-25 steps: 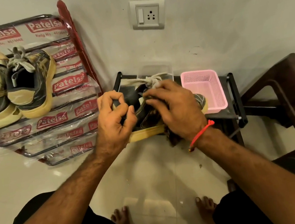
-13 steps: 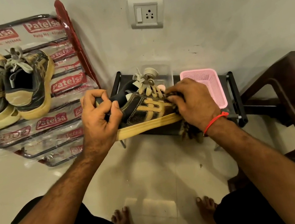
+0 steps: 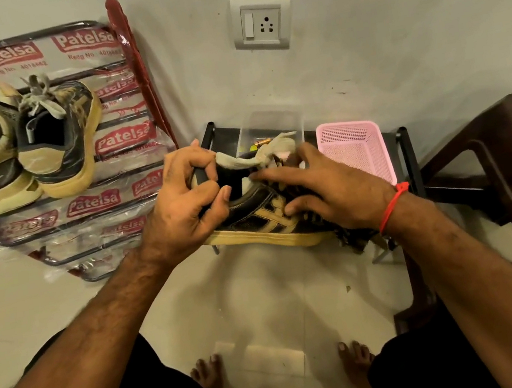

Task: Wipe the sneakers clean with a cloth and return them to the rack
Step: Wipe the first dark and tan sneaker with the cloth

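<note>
Resting bare on the pale glossy tiled floor at the bottom of the view are the person's toes, with dark shorts at either side. Above them, both forearms reach forward to a black leather sneaker with tan stripes and a thick, grubby cream rubber sole, held in the air on its side with the sole edge toward the camera. The left hand grips the heel collar, thumb and fingers curled tightly round the rim. The right hand, a red thread at its wrist, lies over the laced middle of the shoe with fingers spread and bent, pressing a dark, frayed cloth whose ragged end hangs below the palm; a limp off-white lace flops out between the hands.

Just behind stands a low black metal stand carrying a clear plastic box and a pink perforated basket, with a dark brown plastic chair to the right. Farther left, the wire rack, wrapped in printed plastic, leans at the wall and bears two more tan-and-black sneakers, heels outward. A white switch socket sits on the scuffed wall.
</note>
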A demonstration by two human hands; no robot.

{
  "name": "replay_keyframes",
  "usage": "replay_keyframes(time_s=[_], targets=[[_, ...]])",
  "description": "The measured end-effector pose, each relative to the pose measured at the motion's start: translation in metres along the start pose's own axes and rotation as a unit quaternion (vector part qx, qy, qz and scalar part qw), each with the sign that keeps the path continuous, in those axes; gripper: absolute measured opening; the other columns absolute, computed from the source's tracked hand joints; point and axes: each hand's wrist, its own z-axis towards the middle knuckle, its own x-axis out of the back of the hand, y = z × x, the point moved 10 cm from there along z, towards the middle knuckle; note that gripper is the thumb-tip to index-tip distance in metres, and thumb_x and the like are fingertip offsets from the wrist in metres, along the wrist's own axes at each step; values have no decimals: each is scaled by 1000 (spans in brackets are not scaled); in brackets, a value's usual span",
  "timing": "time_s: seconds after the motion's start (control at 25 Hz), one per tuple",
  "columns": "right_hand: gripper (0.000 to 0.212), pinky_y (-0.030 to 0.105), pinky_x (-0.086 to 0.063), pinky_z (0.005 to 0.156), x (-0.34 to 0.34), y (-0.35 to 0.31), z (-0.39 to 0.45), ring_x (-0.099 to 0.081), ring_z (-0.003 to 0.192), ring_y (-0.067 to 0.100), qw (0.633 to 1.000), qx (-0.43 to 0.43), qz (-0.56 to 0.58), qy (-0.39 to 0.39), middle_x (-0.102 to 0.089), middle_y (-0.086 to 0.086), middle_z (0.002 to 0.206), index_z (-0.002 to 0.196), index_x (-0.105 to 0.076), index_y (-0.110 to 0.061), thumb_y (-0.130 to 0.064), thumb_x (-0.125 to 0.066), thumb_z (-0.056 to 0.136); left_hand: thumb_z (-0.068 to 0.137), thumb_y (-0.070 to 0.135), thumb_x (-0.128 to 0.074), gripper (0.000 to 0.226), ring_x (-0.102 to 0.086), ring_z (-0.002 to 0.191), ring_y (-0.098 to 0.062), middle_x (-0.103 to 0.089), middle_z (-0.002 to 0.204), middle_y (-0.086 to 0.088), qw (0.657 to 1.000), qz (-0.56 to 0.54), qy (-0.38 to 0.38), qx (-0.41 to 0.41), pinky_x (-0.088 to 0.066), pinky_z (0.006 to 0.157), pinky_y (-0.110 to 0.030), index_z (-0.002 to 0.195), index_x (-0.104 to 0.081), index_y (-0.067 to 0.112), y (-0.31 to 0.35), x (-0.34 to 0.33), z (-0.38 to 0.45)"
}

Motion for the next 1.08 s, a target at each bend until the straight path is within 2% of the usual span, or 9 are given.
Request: replay_keyframes(time_s=[0.08, 0.2, 0.32, 0.4, 0.52, 0.68, 0.96, 1.04, 1.08], targets=[[51, 45, -52, 96, -11, 3, 0, -50, 117, 28, 999, -21, -8, -27, -40, 6, 134, 139, -44, -44, -38, -64, 92, 97, 13, -59, 34, -52, 107, -41, -45, 109, -12, 1000, 2, -18, -22, -41, 111, -56, 67, -65, -2, 4, -5, -2], [33, 39, -54, 85, -12, -7, 0, -54, 104, 24, 1000, -2, 10, 0, -48, -2, 118, 122, -54, -32, -37, -65, 91, 99, 22, -60, 38, -45, 113, -38, -46, 116, -11, 997, 59, -46, -14, -35, 117, -46, 70, -69, -1, 1, -10, -2], [23, 40, -53, 81, -5, -6, -1, -53, 97, 18, 997, -15, 52, 62, -52, -7, 108, 108, -57, -28, -31, -70, 89, 104, 38, -53, 45, -42, 124, -43, -45, 135, -14, 987, 124, -74, 71, -43, 103, -45, 77, -72, 6, -10, -10, 1], [22, 37, -51, 78, 1, -1, 0, -53, 96, 17, 992, -38, 66, 104, -53, -9, 104, 103, -58, -26, -27, -72, 87, 102, 53, -50, 46, -35, 133, -43, -38, 152, -15, 972, 157, -119, 126, -47, 97, -51, 93, -74, 14, -9, -18, 3], [19, 23, -42, 74, 10, 3, 0, -52, 93, 14, 983, -58, 97, 145, -54, -9, 99, 98, -58, -26, -19, -72, 87, 95, 70, -43, 59, -24, 143, -41, -16, 165, -14, 944, 202, -176, 192, -39, 108, -61, 120, -63, 21, -1, -39, -5], [14, 11, -37, 69, 18, 12, 0, -55, 87, 6, 966, -99, 163, 174, -59, -8, 92, 97, -63, -29, -23, -73, 88, 89, 67, -56, 52, -28, 142, -38, -23, 161, -16, 946, 109, -93, 290, -32, 113, -61, 106, -63, 19, -10, -39, -18], [22, 8, -47, 69, 61, 62, -33, -57, 76, -10, 845, -203, 311, 384, -63, -10, 89, 95, -61, -19, -33, -75, 86, 80, 69, -61, 57, -39, 137, -31, -40, 150, -15, 919, 47, 18, 390, -39, 108, -62, 87, -68, 12, -66, -14, -34], [25, 14, -49, 80, 40, 45, -24, -58, 88, -7, 865, -184, 304, 355, -63, -3, 102, 103, -63, -18, -34, -75, 87, 83, 65, -64, 52, -40, 137, -31, -40, 149, -15, 935, 37, 32, 350, -40, 106, -64, 85, -66, 12, -54, -15, -27], [30, 20, -49, 89, 28, 25, -16, -57, 99, 0, 898, -146, 253, 328, -60, 1, 112, 111, -64, -19, -36, -72, 88, 86, 62, -65, 49, -40, 137, -30, -40, 149, -15, 943, 33, 40, 329, -40, 105, -64, 85, -65, 13, -47, -16, -23]])
